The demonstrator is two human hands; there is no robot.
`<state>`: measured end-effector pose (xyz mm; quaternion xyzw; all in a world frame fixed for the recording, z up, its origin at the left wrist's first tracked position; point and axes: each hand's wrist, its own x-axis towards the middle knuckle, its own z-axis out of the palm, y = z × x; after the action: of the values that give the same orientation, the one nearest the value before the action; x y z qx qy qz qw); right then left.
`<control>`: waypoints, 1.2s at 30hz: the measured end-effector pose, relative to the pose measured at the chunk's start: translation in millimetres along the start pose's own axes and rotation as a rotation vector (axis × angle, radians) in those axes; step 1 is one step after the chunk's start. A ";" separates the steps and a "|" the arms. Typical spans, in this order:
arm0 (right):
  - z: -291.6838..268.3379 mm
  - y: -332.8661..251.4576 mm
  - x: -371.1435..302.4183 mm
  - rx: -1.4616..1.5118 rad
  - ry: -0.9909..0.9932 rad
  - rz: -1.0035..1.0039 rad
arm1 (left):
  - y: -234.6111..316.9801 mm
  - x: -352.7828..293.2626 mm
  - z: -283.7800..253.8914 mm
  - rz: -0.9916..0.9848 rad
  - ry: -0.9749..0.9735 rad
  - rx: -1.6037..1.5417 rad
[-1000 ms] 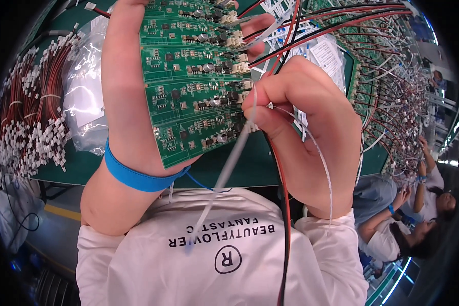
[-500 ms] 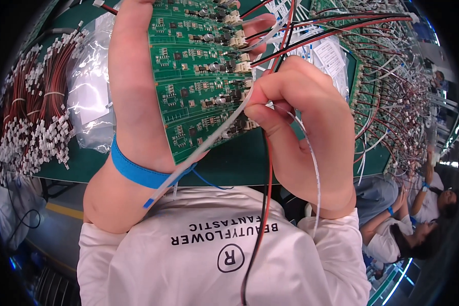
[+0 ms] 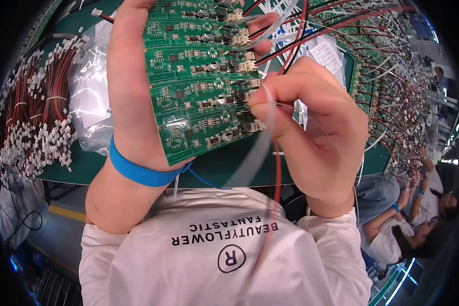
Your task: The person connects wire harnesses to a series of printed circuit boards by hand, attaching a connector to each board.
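A green circuit board panel (image 3: 188, 97) with several repeated sections is gripped in my left hand (image 3: 130, 56), whose thumb side lies along its left edge. Fingertips of that hand show past the right edge. Along that edge runs a row of cream connectors (image 3: 247, 62), some with red and black wires plugged in. My right hand (image 3: 321, 122) pinches a flat white ribbon cable (image 3: 257, 158) with thumb and index finger, close to a connector in the lower part of the panel. The cable's free end hangs blurred. Red and black wires (image 3: 277, 173) dangle beneath the right hand.
Bundles of red-and-black wires with white plugs (image 3: 51, 107) lie on the left of the green table (image 3: 229, 171). A clear plastic bag (image 3: 92, 102) sits beside them. More wired boards (image 3: 377, 86) fill the right side. Other people (image 3: 403, 224) sit at the right.
My right hand has shifted slightly right, and the ribbon cable's free end has swung right from my left forearm. The panel has moved slightly up and left. The dangling wires have swung too.
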<state>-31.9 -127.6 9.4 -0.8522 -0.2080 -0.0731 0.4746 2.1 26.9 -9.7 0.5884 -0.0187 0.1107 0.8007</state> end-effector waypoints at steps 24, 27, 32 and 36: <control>-2.6 -12.5 -7.9 0.001 -0.049 0.095 | -7.9 11.5 -20.4 -0.147 -0.465 -0.638; -0.7 -9.8 -7.3 -0.035 -0.045 0.092 | -16.1 12.3 -25.0 0.013 -0.510 -0.646; 2.0 -5.4 -7.1 0.004 0.006 -0.011 | -13.8 9.8 -25.8 -0.083 -0.379 -0.605; 3.2 -3.3 -7.3 -0.008 0.031 -0.028 | -12.0 6.3 -25.8 -0.053 -0.343 -0.539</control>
<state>-40.1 -125.5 7.9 -0.8498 -0.2123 -0.0936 0.4732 8.1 48.9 -27.8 0.3653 -0.1668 -0.0200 0.9156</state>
